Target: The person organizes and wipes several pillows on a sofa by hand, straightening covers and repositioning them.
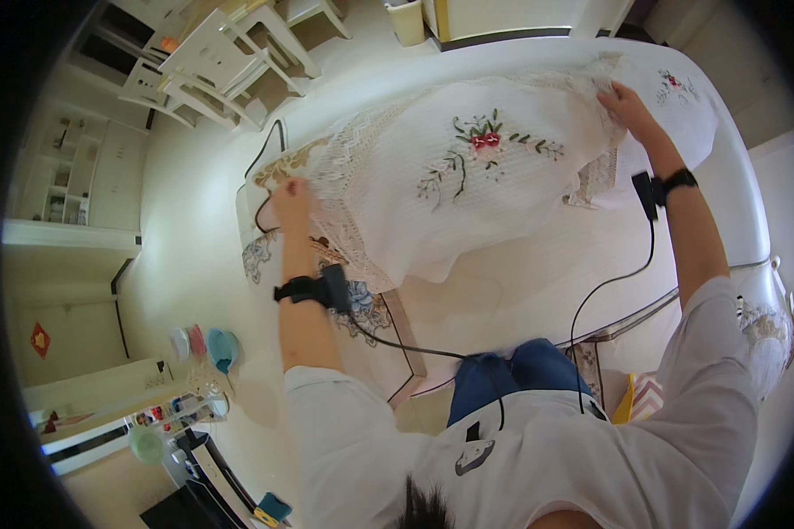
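A white quilted cloth [397, 231] with embroidered red flowers and a wide lace border spans the space between my two hands. My left hand [292, 198] grips its lace edge at the left, slightly blurred. At the upper right my right hand [625, 109] pinches another part of the lace edge. Beneath the cloth lies a pale, smooth surface [503, 297]. More white embroidered fabric [688, 112] covers the part to the right of my right hand. Each wrist wears a black strap with a small device and a cable.
White chairs [218, 59] and a table stand at the upper left. A cream bin [407, 23] is by the wall at the top. Basins [222, 349] rest on the floor at the left. Patterned upholstery [370, 317] with a brown edge lies below my left hand.
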Tool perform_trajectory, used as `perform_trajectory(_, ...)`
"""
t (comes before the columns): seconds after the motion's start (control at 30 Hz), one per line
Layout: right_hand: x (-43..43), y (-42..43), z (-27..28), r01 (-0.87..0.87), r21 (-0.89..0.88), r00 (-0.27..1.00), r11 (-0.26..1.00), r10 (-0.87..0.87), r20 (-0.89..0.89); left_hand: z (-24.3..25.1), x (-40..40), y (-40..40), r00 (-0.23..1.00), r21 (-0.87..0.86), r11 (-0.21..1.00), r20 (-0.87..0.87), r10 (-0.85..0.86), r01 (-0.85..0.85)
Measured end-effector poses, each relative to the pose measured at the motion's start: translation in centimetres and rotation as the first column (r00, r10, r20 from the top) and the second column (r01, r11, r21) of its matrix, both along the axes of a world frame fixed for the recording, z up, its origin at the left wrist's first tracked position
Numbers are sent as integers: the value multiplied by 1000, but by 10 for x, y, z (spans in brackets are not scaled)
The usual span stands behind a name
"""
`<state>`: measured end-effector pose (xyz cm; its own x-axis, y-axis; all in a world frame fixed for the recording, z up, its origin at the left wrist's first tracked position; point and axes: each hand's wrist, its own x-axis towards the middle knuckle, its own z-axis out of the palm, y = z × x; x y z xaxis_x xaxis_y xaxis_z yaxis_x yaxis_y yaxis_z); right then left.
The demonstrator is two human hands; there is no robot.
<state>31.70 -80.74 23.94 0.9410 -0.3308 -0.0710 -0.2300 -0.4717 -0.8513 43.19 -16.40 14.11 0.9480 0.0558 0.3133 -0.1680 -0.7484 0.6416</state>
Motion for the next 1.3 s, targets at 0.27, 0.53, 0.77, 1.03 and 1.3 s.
perform_trajectory(0.27,104,-17,39,297,-173,898,939,-213,385,105,67,56,969,-620,782,148,199,-66)
perform_trajectory(0.53,55,-17,-82,490,-62,773,870,-400,492,-14,-11,64,981,-460,867,-125,149,-191)
perform_trajectory(0.77,-129,61,-255,551,406,819,729,-382,-428,-166,-155,63,800,-698,505,-599,-23,-508)
perform_trajectory(1.03,-130,141,-316,513,472,856,717,-382,-350,-193,-168,7,905,-599,758,-424,-26,-259)
perform_trajectory(1.3,-141,123,-338,406,438,884,802,-223,-411,-193,-184,25,876,-352,870,-454,163,-344)
